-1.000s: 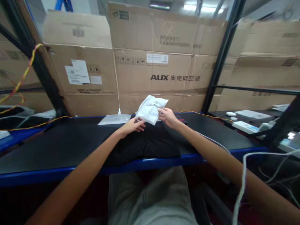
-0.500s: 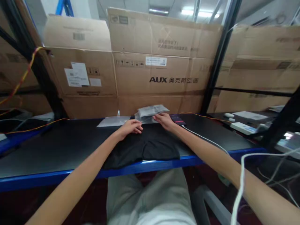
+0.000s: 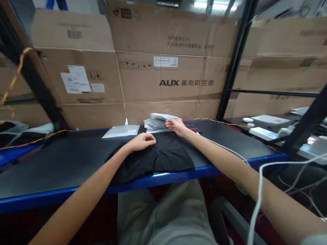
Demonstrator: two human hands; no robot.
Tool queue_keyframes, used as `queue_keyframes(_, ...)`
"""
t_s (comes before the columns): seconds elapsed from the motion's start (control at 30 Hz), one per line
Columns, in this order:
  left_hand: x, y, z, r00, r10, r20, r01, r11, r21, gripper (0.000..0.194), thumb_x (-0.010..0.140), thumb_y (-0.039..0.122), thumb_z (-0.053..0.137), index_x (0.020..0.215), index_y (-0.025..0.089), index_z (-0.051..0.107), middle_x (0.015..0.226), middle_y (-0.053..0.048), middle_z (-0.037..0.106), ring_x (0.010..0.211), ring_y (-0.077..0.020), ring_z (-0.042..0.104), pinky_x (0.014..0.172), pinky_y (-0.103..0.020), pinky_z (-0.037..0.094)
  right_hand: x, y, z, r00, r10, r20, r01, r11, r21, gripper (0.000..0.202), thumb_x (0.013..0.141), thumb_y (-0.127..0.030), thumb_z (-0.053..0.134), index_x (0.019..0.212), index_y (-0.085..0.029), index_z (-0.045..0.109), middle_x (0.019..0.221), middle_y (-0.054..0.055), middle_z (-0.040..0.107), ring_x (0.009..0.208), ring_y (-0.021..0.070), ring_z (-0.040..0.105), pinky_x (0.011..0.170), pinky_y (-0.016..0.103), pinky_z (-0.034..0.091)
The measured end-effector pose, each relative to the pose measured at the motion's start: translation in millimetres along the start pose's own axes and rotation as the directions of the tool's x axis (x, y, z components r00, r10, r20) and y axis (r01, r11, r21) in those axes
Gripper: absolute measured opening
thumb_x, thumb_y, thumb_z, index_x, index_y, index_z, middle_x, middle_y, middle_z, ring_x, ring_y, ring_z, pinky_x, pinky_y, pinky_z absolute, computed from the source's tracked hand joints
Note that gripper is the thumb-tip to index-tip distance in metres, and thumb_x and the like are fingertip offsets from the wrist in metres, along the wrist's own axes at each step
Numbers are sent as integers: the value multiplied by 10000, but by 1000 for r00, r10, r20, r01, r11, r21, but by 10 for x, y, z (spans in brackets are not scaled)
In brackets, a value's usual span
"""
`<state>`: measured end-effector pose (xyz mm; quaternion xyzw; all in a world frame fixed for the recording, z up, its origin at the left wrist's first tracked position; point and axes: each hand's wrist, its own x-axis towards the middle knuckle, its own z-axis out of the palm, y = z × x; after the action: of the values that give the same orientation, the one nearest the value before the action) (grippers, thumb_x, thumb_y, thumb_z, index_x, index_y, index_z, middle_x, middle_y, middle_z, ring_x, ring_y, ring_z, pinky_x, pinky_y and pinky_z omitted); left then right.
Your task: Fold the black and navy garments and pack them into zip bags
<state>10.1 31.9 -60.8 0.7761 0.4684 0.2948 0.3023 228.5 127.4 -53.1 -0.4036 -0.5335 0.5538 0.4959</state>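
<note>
1. The right hand [image 3: 176, 127], just right of the frame's middle, has its fingers bent at the right side of the pale plastic packets [image 3: 156, 123]; whether it grips them or only touches them, I cannot tell.
2. The packets lie in a loose, crinkled pile at the centre of the frame, at the far side of the table [image 3: 63, 161], the top one extending behind the right hand.
3. The left hand [image 3: 141, 142], left of centre and lower, is loosely curled over the black cloth [image 3: 173, 159]; whether it pinches the fabric or is free cannot be told.
4. The black cloth spreads across the lower middle, reaching the table's blue front edge.
5. A flat, pale plastic bag [image 3: 120, 131] lies left of the packets, near them.
6. Right of the packets, a dark flat item [image 3: 190, 124] is partly hidden by the right hand, and a white cable [image 3: 224, 147] runs toward the lower right.
7. Cardboard [image 3: 143, 83] printed "AUX" stands across the upper middle.
</note>
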Motion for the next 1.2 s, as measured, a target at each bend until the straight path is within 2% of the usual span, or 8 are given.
queue_keyframes(0.27,-25,35,8,998,51,23,-53,993,103,250,733,440,651,775,209,735,800,-47,740,775,-229,651,752,-319,495,-19,21,-7,993,-18,116,30,994,-102,175,904,-190,591,758,-143,676,722,49,732,577,80,639,530,149,471)
queue_keyframes(0.5,-66,39,11,992,121,47,-128,975,180,245,701,411,684,832,210,732,876,-58,725,840,-224,634,776,-305,495,-64,38,14,979,-35,202,74,980,-186,207,967,-319,533,1034,-166,656,962,73,751,628,97,688,556,179,499)
queue_keyframes(0.57,-67,35,12,991,123,48,-130,974,184,250,699,416,688,844,217,730,888,-55,725,847,-226,632,779,-305,494,-52,49,-2,975,-36,218,88,968,-233,235,968,-349,523,1054,-170,649,914,68,750,607,107,683,530,185,488)
queue_keyframes(0.67,-61,24,12,991,128,45,-135,965,225,229,715,402,671,843,220,722,889,-55,721,844,-231,638,790,-315,496,-36,65,-33,965,-44,258,129,937,-325,233,931,-371,567,921,-166,678,764,43,728,567,113,657,515,192,472)
queue_keyframes(0.8,-34,-37,-18,990,111,-83,-80,946,314,217,695,366,684,854,220,706,984,-83,715,983,-282,633,938,-375,469,-68,37,-86,925,-67,373,245,858,-453,137,721,-273,771,684,-159,705,632,10,689,565,117,609,555,204,469)
queue_keyframes(0.9,-15,-112,-61,984,61,-169,-2,943,333,264,666,394,717,849,206,693,1025,-129,710,1048,-348,614,984,-447,440,-120,-24,-120,870,-88,484,380,746,-547,182,572,-212,841,732,-179,760,717,9,730,686,153,638,667,234,500)
queue_keyframes(1.03,-24,-147,-117,979,13,-204,55,943,327,335,617,478,762,799,207,689,975,-139,718,990,-360,642,906,-422,475,-171,-115,-155,778,-71,624,566,508,-649,340,581,-286,851,906,-204,790,975,50,770,935,238,680,856,311,510)
queue_keyframes(1.2,-51,-98,-188,994,-23,-108,51,962,269,436,575,557,787,843,220,716,867,-78,725,828,-277,664,754,-330,494,-165,-183,-254,788,32,615,538,452,-712,514,552,-394,872,1019,-202,775,1086,69,752,1015,264,672,885,321,504)
